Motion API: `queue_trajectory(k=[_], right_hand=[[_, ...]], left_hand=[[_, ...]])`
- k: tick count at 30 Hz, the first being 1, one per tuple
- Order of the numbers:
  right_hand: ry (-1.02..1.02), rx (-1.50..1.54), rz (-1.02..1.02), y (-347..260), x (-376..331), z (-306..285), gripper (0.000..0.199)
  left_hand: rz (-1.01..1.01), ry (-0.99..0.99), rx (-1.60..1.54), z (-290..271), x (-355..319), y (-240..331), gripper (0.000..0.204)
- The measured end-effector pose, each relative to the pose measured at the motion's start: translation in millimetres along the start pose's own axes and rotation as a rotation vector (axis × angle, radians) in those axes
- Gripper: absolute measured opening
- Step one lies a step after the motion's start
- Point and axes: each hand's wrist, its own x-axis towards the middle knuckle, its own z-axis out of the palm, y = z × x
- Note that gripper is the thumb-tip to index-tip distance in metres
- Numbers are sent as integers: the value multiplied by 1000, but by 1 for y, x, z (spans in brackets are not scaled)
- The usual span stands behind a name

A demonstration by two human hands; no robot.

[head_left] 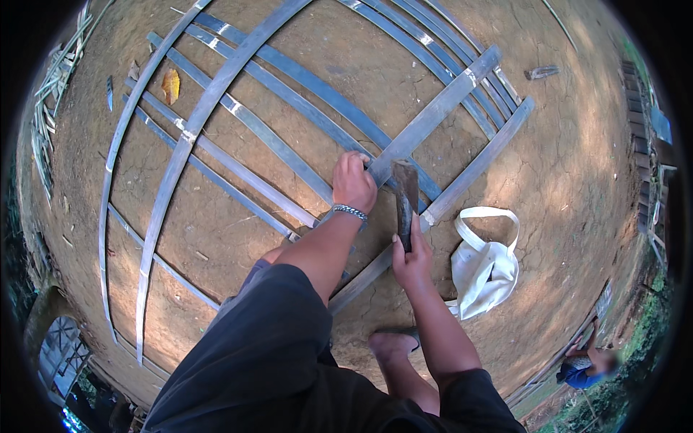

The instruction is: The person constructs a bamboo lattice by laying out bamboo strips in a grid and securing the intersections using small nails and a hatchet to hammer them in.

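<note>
My right hand [412, 261] is wrapped round the lower end of a short, dark wooden stick [406, 184], which points away from me. Beside it, my left hand [354, 180] is closed at the near end of a broad grey-blue slat [433, 119]. Its curled fingers hide whatever they pinch there. That slat lies across several thinner slats [317, 107] in a lattice on the ground. A second broad slat [476, 164] runs roughly parallel to it, nearer my right side. The stick's top end is close to the slat, though I cannot tell whether they touch.
A white cloth bag [485, 278] lies right of my right forearm. Long curved slats [162, 184] arc along the left. A yellow leaf [170, 86], a small blue-bladed knife [110, 94] and a wood piece [543, 72] lie on the dirt. Another person [583, 366] is at far lower right.
</note>
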Motion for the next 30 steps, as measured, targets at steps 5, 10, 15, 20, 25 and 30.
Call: queue_trajectory(k=[5, 10, 15, 20, 25, 30], right_hand=[[45, 115, -79, 11, -21, 3, 67], [-61, -14, 113, -5, 12, 5, 63], [115, 57, -134, -7, 6, -6, 64], [-59, -22, 46, -1, 1, 0, 70], [57, 60, -19, 15, -4, 5, 69], [-139, -147, 64, 2, 7, 2, 68]], left_hand=[[16, 31, -31, -1, 1, 2, 27], [1, 19, -9, 1, 0, 1, 27], [4, 16, -15, -2, 0, 4, 28], [-2, 14, -17, -2, 0, 2, 28], [16, 26, -35, 1, -1, 4, 28], [6, 41, -17, -2, 0, 2, 29]])
